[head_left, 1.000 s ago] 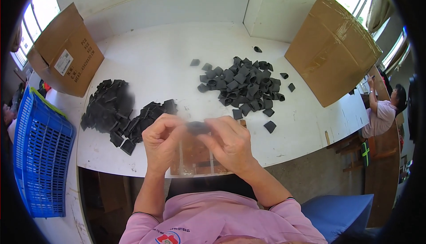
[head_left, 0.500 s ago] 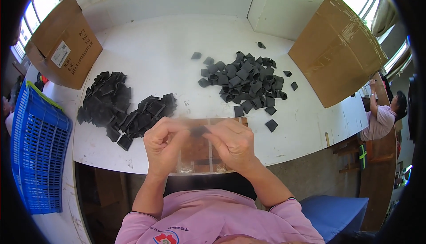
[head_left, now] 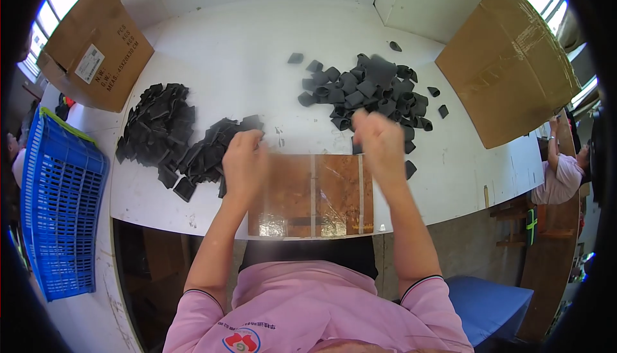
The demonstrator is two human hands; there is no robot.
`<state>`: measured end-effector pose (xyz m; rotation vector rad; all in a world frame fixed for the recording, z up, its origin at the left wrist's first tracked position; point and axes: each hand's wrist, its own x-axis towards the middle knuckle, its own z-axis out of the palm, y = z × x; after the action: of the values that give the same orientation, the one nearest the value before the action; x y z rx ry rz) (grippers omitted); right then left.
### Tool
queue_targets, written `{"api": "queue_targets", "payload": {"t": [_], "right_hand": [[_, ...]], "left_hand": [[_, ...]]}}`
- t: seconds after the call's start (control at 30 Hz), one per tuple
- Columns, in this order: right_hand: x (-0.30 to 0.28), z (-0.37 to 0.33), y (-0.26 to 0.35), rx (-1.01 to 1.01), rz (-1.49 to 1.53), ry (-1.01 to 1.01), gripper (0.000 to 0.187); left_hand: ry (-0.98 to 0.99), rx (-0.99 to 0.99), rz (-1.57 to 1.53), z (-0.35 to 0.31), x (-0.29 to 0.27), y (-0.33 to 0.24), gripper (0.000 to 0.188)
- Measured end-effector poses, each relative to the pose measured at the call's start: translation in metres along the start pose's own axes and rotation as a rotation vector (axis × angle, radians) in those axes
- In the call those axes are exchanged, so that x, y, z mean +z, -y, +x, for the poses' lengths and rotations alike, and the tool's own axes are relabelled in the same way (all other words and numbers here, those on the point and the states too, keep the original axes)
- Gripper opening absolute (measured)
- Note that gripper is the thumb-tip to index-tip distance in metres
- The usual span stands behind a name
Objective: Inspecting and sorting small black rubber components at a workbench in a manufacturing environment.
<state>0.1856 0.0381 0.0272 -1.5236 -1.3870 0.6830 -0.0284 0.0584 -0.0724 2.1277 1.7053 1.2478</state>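
My left hand (head_left: 244, 165), smeared by motion, is at the right edge of a pile of flat black fabric pieces (head_left: 157, 128); whether its fingers grip one is unclear. My right hand (head_left: 380, 144) reaches forward to the near side of a heap of short dark grey fabric sleeves (head_left: 350, 86), many with open ends showing. Nothing shows in its partly blurred fingers. Above that heap a larger, blurred dark grey sleeve (head_left: 380, 70) appears to be in the air, apart from my hand. Between my forearms lies a brown board (head_left: 289, 189) with pale strips across it.
Cardboard boxes stand at the far left (head_left: 96, 44) and far right (head_left: 508, 64) of the white table (head_left: 231, 51). A blue plastic basket (head_left: 61, 205) is at the left. Beyond the right edge sits another person (head_left: 559, 179). Several loose sleeves lie around the right heap.
My hands have parted from over the board: the left went toward the black pieces, the right forward to the sleeve heap. The small dark piece between my fingers is gone from there.
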Motion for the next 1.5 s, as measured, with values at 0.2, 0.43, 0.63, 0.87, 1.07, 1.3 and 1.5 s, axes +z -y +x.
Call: {"api": "queue_targets", "payload": {"t": [0.2, 0.43, 0.63, 0.87, 1.07, 1.3, 1.5], "right_hand": [[0.023, -0.081, -0.067, 0.045, -0.007, 0.302, 0.04], [0.017, -0.111, -0.078, 0.272, 0.101, 0.418, 0.039], [0.023, -0.115, -0.076, 0.14, 0.094, 0.545, 0.035], [0.058, -0.113, -0.068, 0.45, 0.67, 0.467, 0.036], [0.063, -0.108, -0.075, 0.789, 1.143, 0.371, 0.015], [0.069, -0.112, -0.084, 0.791, 1.124, 0.256, 0.013], [0.068, -0.113, -0.092, 0.793, 1.133, 0.248, 0.013]], "left_hand": [[0.145, -0.062, 0.476, 0.028, 0.059, 0.024, 0.031], [0.265, -0.353, 0.487, 0.051, 0.068, 0.051, 0.016], [0.028, 0.007, 0.055, 0.0, 0.013, 0.023, 0.01], [0.191, 0.179, -0.248, -0.081, -0.029, -0.018, 0.021], [-0.012, 0.082, -0.3, -0.1, -0.02, -0.046, 0.023], [0.154, -0.32, -0.582, -0.099, 0.0, -0.035, 0.021], [0.257, -0.779, -1.093, -0.099, -0.014, -0.032, 0.017]]}}
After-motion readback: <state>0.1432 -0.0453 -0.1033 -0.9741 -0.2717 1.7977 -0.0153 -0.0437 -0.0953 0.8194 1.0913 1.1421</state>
